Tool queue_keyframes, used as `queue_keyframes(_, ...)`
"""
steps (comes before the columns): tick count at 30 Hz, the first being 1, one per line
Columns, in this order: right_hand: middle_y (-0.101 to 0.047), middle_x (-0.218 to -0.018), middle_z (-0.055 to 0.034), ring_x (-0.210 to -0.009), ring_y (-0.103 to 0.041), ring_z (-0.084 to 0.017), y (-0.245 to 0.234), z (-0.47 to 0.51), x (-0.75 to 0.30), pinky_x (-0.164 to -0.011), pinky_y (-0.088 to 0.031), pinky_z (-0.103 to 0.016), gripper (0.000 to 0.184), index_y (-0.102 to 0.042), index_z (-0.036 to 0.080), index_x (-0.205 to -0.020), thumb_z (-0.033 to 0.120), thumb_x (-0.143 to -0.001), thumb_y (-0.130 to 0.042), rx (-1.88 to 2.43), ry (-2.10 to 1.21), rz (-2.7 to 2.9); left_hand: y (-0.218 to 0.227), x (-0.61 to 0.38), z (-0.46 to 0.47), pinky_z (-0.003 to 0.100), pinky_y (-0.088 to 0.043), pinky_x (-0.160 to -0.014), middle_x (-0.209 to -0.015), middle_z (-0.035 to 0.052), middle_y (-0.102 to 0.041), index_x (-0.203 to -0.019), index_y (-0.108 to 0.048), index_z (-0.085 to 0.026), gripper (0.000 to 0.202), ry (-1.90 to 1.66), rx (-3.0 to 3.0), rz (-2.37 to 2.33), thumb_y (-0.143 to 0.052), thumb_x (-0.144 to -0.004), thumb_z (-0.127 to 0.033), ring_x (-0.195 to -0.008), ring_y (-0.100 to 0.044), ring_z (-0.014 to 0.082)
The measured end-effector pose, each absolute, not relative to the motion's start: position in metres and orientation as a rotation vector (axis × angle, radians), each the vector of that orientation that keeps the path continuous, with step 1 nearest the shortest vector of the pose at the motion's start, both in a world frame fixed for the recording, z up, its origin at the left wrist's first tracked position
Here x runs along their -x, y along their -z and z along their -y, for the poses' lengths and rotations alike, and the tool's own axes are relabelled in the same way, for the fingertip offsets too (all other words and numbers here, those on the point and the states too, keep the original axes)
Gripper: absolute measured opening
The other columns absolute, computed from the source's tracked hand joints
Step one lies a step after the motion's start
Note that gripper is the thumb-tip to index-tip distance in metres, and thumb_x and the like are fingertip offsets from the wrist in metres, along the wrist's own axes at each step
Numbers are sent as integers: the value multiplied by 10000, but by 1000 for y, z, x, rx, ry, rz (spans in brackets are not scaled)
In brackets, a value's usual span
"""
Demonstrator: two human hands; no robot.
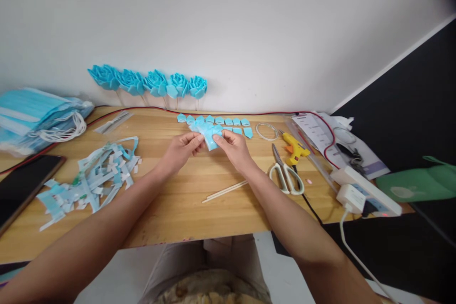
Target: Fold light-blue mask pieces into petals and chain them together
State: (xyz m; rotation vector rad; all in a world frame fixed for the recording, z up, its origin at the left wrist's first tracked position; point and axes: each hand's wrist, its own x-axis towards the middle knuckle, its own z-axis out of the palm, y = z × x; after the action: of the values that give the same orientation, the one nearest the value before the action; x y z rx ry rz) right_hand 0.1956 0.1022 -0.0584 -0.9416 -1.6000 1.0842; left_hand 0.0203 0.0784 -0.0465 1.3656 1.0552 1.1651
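Observation:
Both hands meet over the middle of the wooden table (185, 213). My left hand (180, 150) and my right hand (233, 148) each pinch one side of a small folded light-blue fabric piece (208, 135), held just above the tabletop. Right behind it lie rows of small blue folded petals (228, 122). Several finished blue fabric roses (149, 81) on sticks lean against the white wall at the back.
Scissors (285, 174), a yellow glue gun (295, 147) and a wooden stick (225, 191) lie to the right. A power strip (366, 190) sits at the right edge. Blue scraps (92, 178), a black phone (21, 185) and stacked face masks (32, 116) occupy the left.

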Motion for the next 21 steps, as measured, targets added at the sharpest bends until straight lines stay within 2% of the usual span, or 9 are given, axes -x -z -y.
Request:
queue_keyframes(6,-411,-624,34,-606,-371,-107,58,-101,-194,-579,-307,-243,339,-508,189,-644,467,-817,-593,1016,-1036,1607,52,-21,-81,220,-369,-576,-693,-1,-598,-769,-649,-154,286,-1104,-1388,-1060,-720,-699,-422,-604,-477,100)
queue_keyframes(11,-387,-609,32,-597,-361,-107,56,-99,-194,-580,-308,-249,404,-472,191,-596,501,-837,-566,1006,-1068,1584,53,-21,-81,222,-341,-553,-623,-21,-551,-674,-609,-153,250,-1118,-1348,-1103,-712,-685,-380,-557,-441,86)
queue_keyframes(13,-430,-615,21,-612,-398,-117,56,-99,-193,-605,-346,-257,438,-486,192,-587,535,-857,-522,995,-1090,1534,51,-21,-81,223,-335,-539,-588,-28,-529,-642,-587,-158,244,-1153,-1320,-1114,-699,-695,-368,-537,-429,84)
queue_keyframes(17,-587,-703,-21,-702,-529,-157,57,-101,-192,-710,-450,-297,457,-604,198,-653,606,-836,-510,976,-1230,1440,46,-20,-80,226,-337,-530,-557,-29,-517,-609,-569,-164,240,-1229,-1288,-1150,-690,-700,-350,-521,-425,85)
queue_keyframes(21,-646,-757,-40,-770,-584,-179,56,-100,-192,-769,-472,-322,422,-670,202,-728,587,-831,-531,955,-1291,1451,45,-20,-80,225,-343,-533,-563,-28,-524,-625,-577,-164,223,-1258,-1265,-1165,-685,-701,-343,-528,-433,87)
